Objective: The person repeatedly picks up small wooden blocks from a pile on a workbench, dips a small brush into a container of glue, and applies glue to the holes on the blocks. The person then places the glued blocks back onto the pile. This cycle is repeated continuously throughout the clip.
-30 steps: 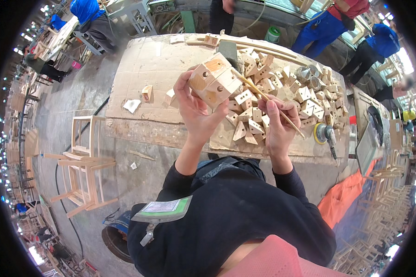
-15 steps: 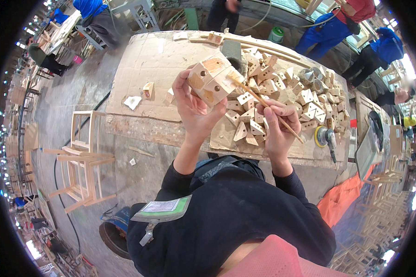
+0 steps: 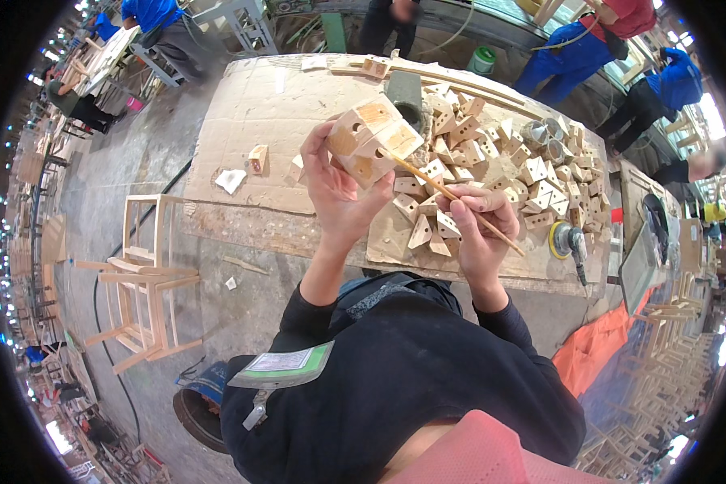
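Observation:
My left hand [image 3: 335,177] grips a pale wooden block [image 3: 371,139] with drilled holes and darker patches, raised above the cardboard-covered table. The block looks made of more than one piece; its parts press together in my fingers. Between the thumb and fingers of my right hand [image 3: 486,226] is a thin wooden stick [image 3: 452,198]. Its far tip meets the block at or beside the right-hand hole; the exact contact is too small to tell. Right behind the stick lies a heap of drilled wooden corner blocks [image 3: 468,145]. A dark grey container [image 3: 405,93] stands just behind the held block.
A sander [image 3: 569,244] with a yellow rim lies at the table's right. Glass jars [image 3: 550,137] stand among the blocks. One small block [image 3: 258,159] and a white scrap [image 3: 231,180] lie at left. Wooden chair frames [image 3: 145,282] stand on the floor; other people work beyond the table.
My right hand has moved slightly left and down, bringing the stick's tip from the block's right upper face down to near its right-hand hole. The left hand holds the block almost still.

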Demonstrator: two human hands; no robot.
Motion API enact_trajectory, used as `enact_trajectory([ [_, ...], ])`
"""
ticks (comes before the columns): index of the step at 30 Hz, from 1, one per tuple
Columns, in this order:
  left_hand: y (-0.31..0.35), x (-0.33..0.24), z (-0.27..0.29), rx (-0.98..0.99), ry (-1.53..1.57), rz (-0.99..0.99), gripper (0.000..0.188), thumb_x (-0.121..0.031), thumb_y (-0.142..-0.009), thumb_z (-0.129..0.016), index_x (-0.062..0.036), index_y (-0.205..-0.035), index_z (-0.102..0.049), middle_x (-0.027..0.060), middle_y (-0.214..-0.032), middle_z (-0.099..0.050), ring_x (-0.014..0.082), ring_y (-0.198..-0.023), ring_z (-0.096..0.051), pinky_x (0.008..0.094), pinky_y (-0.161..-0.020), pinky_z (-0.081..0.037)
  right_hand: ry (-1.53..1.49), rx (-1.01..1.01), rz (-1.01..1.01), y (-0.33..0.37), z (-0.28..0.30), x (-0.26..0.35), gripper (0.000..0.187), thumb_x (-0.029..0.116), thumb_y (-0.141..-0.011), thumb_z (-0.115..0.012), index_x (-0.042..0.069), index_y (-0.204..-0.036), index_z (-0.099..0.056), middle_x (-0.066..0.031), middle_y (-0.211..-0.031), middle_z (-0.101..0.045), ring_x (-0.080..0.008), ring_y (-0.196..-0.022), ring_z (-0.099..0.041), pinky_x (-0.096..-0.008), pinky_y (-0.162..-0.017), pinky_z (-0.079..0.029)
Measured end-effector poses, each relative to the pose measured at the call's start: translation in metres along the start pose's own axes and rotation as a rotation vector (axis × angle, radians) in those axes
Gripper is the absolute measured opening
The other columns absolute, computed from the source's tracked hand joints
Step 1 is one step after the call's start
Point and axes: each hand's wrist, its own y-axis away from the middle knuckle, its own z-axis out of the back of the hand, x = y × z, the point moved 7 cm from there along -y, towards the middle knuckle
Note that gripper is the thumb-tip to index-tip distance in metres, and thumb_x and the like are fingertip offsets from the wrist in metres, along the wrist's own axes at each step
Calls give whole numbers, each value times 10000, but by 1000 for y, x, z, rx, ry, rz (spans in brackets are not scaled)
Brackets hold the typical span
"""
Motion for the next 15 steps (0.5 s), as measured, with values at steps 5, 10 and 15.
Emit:
enact_trajectory([
  [5,-2,5,4,64,-223,-5,786,30,-676,-744,-10,-1325,-302,121,-1239,-410,200,-1145,-475,337,-983,-427,-23,-59,-30,-6,5,-1,100,-77,-872,-598,-21,-920,-532,-205,-1006,-646,-213,-882,-672,-292,-802,-560],
  [10,0,4,7,35,-416,-68,767,-2,-679,-775,-3,-1305,-331,122,-1179,-451,193,-1095,-502,338,-971,-433,102,9,26,-5,3,-5,130,-108,-852,-604,-22,-921,-535,-206,-1031,-641,-218,-918,-664,-306,-821,-558],
  [15,1,-1,10,-16,-458,-109,761,-73,-640,-817,-2,-1270,-398,103,-1172,-394,196,-1034,-527,325,-869,-488,139,60,74,0,-5,-8,152,-128,-834,-610,-20,-918,-544,-200,-1060,-635,-242,-968,-657,-329,-856,-546],
])
